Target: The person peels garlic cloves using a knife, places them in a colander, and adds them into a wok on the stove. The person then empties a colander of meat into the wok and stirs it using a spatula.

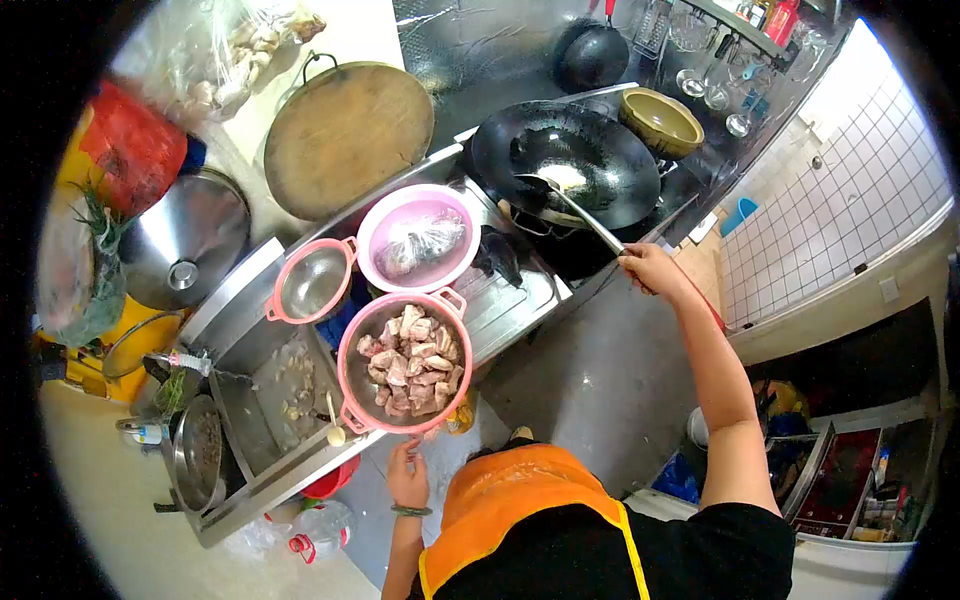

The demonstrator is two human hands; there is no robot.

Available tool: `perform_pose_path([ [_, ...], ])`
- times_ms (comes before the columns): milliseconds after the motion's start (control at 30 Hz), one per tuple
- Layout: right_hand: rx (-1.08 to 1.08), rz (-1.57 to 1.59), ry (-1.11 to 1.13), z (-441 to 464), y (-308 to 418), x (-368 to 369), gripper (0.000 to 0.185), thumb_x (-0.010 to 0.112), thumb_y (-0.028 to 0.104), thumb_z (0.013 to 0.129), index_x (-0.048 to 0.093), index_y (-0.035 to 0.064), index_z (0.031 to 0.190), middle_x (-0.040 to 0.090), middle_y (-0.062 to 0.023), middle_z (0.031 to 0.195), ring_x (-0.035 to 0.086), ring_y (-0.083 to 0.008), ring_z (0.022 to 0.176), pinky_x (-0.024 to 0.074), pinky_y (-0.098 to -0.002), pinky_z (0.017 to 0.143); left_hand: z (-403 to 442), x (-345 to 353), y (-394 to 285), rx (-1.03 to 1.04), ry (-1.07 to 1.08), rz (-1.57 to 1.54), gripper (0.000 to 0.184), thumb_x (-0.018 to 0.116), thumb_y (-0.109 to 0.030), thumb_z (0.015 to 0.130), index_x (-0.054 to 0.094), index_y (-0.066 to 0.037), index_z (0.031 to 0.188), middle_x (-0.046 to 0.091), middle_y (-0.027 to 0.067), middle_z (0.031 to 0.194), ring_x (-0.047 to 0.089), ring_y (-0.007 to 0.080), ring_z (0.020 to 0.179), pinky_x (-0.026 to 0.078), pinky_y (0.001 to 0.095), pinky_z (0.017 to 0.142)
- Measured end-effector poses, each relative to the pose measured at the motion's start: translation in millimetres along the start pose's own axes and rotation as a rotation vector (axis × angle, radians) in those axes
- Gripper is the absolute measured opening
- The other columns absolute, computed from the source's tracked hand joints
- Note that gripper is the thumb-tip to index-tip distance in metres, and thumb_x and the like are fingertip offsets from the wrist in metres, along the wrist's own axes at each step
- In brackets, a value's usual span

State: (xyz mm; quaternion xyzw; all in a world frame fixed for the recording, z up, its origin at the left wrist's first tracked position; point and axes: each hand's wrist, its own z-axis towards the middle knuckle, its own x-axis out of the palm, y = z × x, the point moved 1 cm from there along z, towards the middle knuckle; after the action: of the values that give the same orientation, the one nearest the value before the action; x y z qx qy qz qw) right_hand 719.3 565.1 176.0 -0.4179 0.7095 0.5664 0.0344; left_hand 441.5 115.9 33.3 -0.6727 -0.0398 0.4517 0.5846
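My right hand (648, 270) is wrapped round the handle of a metal ladle (590, 222), whose bowl end rests inside a large black wok (610, 160). Below a pink colander (348, 385) full of pale meat chunks (415, 362) is my left hand (407, 472), near its rim, with fingers apart and nothing in them. Behind the colander stands a pink basin (375, 215) with a plastic bag (422, 243) in it. A smaller pink strainer (313, 282) sits to its left.
A sink (290, 390) with scraps lies at the left, a pale spoon (335, 435) on its edge. Farther back are a round cutting board (350, 140) and a steel lid (185, 240). A brown pot (660, 122) stands right of the wok. Shelves (850, 480) fill the lower right.
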Motion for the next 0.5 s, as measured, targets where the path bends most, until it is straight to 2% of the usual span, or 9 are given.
perform_pose_path([
  [133,-0.015,0.029,0.042,-26,14,1,0.020,0.053,0.020,0.085,0.058,0.0049,0.097,0.047,0.0009,0.063,0.043,-0.0066,0.047,0.0323,-0.0217,0.037,-8,0,-2,0.027,-0.006,-0.016,0.021,0.055,-0.002,0.077,0.059,-0.004,0.097,0.058,0.0111,0.090,0.058,0.0227,0.077,0.048,0.0309,0.069],
  [233,0.036,0.218,-0.067,-36,15,4,0.021,0.054,0.019,0.084,0.060,0.0019,0.094,0.049,0.0007,0.061,0.044,-0.0087,0.045,0.0339,-0.0240,0.039,-14,-1,-5,-0.019,0.000,-0.024,0.021,0.055,-0.003,0.077,0.060,-0.004,0.097,0.058,0.0110,0.090,0.058,0.0222,0.078,0.048,0.0309,0.069],
  [267,0.002,0.228,-0.130,-32,13,9,0.024,0.053,0.019,0.084,0.060,0.0027,0.101,0.049,0.0003,0.060,0.044,-0.0090,0.045,0.0340,-0.0253,0.039,-15,-4,-4,-0.041,0.006,-0.031,0.021,0.055,-0.003,0.077,0.060,-0.004,0.097,0.058,0.0110,0.090,0.058,0.0220,0.078,0.048,0.0310,0.069],
  [367,-0.060,0.046,-0.157,-5,9,21,0.025,0.053,0.019,0.084,0.061,0.0027,0.100,0.050,-0.0013,0.060,0.045,-0.0101,0.044,0.0345,-0.0264,0.039,-18,-4,1,0.048,0.027,-0.010,0.022,0.057,-0.008,0.079,0.059,-0.004,0.101,0.058,0.0095,0.095,0.059,0.0199,0.078,0.048,0.0298,0.068],
  [400,-0.064,0.087,-0.179,6,7,26,0.020,0.055,0.020,0.083,0.061,0.0016,0.089,0.051,-0.0033,0.059,0.046,-0.0116,0.044,0.0351,-0.0279,0.039,-19,-4,0,0.040,0.040,-0.016,0.022,0.057,-0.008,0.079,0.059,-0.004,0.100,0.058,0.0096,0.095,0.059,0.0201,0.077,0.048,0.0300,0.068],
  [500,-0.016,0.051,-0.142,22,6,38,0.020,0.056,0.020,0.082,0.060,0.0008,0.083,0.053,-0.0035,0.060,0.047,-0.0122,0.044,0.0355,-0.0281,0.039,-23,-8,-1,0.015,0.067,-0.035,0.021,0.057,-0.008,0.079,0.059,-0.004,0.099,0.058,0.0101,0.095,0.059,0.0205,0.076,0.047,0.0302,0.067],
])
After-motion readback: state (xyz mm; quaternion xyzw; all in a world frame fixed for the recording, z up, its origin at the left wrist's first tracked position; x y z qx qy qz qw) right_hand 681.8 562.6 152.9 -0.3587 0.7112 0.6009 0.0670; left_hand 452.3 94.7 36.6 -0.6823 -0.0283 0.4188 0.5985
